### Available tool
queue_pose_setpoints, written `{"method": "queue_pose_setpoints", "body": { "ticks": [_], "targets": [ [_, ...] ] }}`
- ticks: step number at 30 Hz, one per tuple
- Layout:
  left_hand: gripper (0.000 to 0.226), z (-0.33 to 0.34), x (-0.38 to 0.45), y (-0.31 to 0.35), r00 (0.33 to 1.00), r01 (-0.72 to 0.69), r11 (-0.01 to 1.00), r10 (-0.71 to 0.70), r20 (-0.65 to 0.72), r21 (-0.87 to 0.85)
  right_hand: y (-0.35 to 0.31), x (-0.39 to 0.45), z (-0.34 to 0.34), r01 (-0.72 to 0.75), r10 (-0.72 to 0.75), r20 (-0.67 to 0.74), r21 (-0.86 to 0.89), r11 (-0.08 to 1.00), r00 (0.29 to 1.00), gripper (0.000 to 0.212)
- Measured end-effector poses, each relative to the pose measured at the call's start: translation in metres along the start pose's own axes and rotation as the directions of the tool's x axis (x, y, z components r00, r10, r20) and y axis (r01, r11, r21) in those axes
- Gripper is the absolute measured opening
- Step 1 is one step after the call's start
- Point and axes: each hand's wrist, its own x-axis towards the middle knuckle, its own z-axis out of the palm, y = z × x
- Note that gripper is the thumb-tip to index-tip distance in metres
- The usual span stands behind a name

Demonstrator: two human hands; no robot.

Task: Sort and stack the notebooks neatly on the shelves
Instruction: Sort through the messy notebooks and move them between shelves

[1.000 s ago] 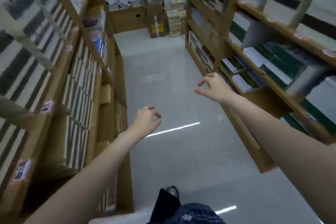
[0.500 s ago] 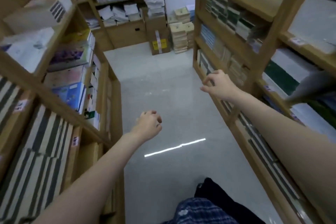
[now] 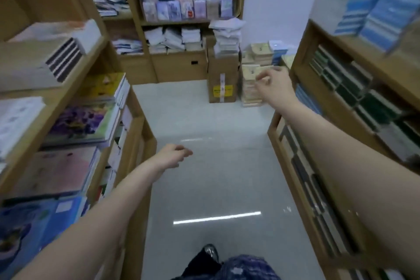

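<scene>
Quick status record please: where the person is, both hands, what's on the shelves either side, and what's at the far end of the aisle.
place: aisle between wooden shelf units
left hand: empty, fingers loosely curled, over the floor
right hand: empty, fingers loosely curled, raised toward the aisle's end
left shelves: flat stacks, purple-cover notebooks among them
right shelves: dark green notebooks
far end: cardboard box carrying a paper pile, tan stacks beside it

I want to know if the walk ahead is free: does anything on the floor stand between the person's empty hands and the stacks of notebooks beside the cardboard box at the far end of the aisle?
Nothing visible does. Left hand and right hand hold nothing, and the grey floor between the shelves runs bare up to the cardboard box and the notebook stacks beside it.
</scene>
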Motion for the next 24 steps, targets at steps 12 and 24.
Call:
{"method": "queue_pose_setpoints", "body": {
  "ticks": [12, 24],
  "targets": [
    [0.025, -0.15, 0.321, 0.12, 0.981, -0.061, 0.995, 0.074, -0.176, 0.082, -0.019, 0.358, 0.14, 0.031, -0.035, 0.05, 0.078, 0.996, 0.998, 0.019],
    [0.022, -0.341, 0.591, 0.166, 0.932, 0.048, 0.926, 0.094, -0.35, 0.375, -0.102, 0.676, 0.331, 0.251, -0.25, 0.344, 0.041, 0.967, 0.905, 0.024]
  ]
}}
